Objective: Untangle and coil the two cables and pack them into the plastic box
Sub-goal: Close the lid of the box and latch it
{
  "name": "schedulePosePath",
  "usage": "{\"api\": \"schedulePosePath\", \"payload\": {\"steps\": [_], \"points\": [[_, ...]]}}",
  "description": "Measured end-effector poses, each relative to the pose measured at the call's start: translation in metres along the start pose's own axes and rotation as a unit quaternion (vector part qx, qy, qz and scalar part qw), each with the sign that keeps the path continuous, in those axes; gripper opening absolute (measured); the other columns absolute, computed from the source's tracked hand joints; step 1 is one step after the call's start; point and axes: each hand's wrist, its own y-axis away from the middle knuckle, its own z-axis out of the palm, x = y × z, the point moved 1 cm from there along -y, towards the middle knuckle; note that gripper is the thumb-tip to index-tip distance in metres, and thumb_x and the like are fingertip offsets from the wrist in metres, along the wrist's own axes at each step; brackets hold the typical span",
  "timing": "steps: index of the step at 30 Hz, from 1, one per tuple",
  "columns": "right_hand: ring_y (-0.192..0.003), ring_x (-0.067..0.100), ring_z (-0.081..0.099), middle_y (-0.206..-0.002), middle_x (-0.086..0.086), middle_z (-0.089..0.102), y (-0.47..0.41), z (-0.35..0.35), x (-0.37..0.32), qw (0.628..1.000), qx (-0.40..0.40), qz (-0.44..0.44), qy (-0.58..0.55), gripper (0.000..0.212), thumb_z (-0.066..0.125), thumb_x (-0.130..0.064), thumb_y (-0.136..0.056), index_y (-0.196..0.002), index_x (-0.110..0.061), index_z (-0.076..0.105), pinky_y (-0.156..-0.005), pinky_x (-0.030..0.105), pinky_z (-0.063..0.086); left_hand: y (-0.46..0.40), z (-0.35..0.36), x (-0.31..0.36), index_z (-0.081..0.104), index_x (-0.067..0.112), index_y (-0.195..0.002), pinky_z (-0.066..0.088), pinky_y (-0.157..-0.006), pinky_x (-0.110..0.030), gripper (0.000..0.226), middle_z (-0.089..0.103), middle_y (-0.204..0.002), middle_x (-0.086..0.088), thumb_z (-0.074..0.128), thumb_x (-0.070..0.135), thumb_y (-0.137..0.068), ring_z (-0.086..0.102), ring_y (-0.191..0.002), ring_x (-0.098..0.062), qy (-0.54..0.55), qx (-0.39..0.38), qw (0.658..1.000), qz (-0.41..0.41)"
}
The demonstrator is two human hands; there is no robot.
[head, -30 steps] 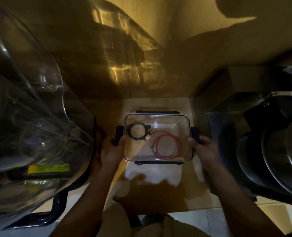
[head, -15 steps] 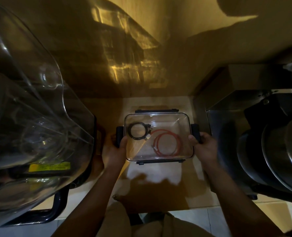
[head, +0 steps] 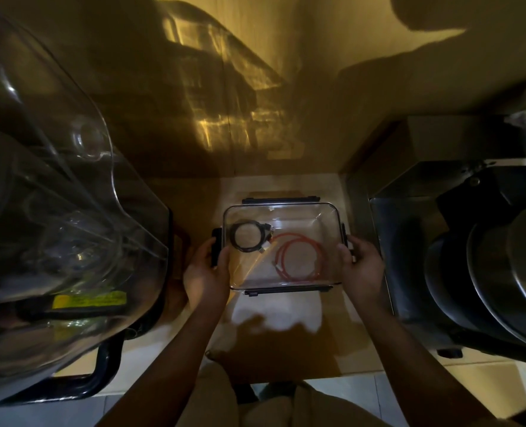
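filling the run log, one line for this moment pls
both cables coiled in plastic box | left hand, right hand grip its sides

Two coiled cables (head: 286,252) lie inside box (head: 329,211).

Bare forearms, no sleeves; khaki trousers (head: 212,396).
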Motion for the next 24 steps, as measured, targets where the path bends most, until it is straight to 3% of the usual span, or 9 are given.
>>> {"api": "schedulePosePath", "payload": {"steps": [2,8,14,18,21,24], "points": [[-0.086,0.02,0.065,-0.103,0.009,0.069,-0.001,0.001,0.0,1.0,-0.003,0.021,-0.005,0.025,0.065,-0.019,-0.09,-0.112,-0.008,0.069,-0.075,0.033,0.051,0.0,0.001,0.0,0.066,0.016,-0.117,0.057,-0.075,-0.042,0.043,0.068,-0.111,-0.008,0.057,0.048,-0.089,0.067,-0.092,-0.024,0.006,0.004,1.0,0.0],[-0.082,0.02,0.071,-0.09,0.005,0.075,-0.005,0.004,0.007,0.998,-0.03,0.048,-0.017,0.024,0.06,-0.028,-0.089,-0.104,-0.013,0.072,-0.073,0.045,0.059,-0.002,0.004,0.002,0.07,0.016,-0.11,0.056,-0.072,-0.037,0.03,0.074,-0.096,-0.005,0.063,0.038,-0.09,0.069,-0.083,-0.021,0.023,0.01,1.0,-0.019],[-0.074,0.021,0.07,-0.075,0.002,0.07,-0.009,0.005,0.0,0.998,-0.048,0.045,-0.001,0.016,0.058,-0.01,-0.09,-0.09,-0.01,0.074,-0.063,0.028,0.049,-0.002,0.004,0.007,0.07,0.016,-0.11,0.049,-0.071,-0.03,0.024,0.074,-0.098,-0.003,0.065,0.029,-0.091,0.068,-0.086,-0.02,0.03,0.011,0.999,-0.031],[-0.075,0.023,0.07,-0.075,0.003,0.07,-0.01,0.002,-0.001,0.997,-0.059,0.041,0.002,0.013,0.059,-0.011,-0.091,-0.091,-0.01,0.072,-0.063,0.027,0.048,-0.003,0.001,0.009,0.067,0.014,-0.112,0.043,-0.071,-0.026,0.024,0.072,-0.102,-0.005,0.064,0.026,-0.092,0.068,-0.09,-0.023,0.027,-0.003,0.999,-0.018],[-0.082,0.02,0.067,-0.089,0.004,0.069,-0.011,0.003,0.003,0.998,-0.058,0.035,0.017,0.016,0.061,-0.02,-0.09,-0.102,-0.012,0.068,-0.067,0.03,0.051,-0.001,0.001,0.013,0.063,0.012,-0.119,0.04,-0.082,-0.026,0.029,0.062,-0.117,-0.01,0.063,0.018,-0.092,0.059,-0.104,-0.023,0.005,0.002,0.998,0.061],[-0.104,0.02,0.059,-0.114,0.007,0.062,-0.008,0.003,-0.003,0.996,-0.018,-0.039,0.075,0.028,0.065,-0.024,-0.085,-0.111,-0.015,0.063,-0.09,0.036,0.05,0.006,0.007,0.021,0.061,0.014,-0.125,0.039,-0.101,-0.032,0.04,0.056,-0.129,-0.006,0.067,0.021,-0.087,0.049,-0.121,-0.018,0.02,-0.06,0.981,0.181]]}}
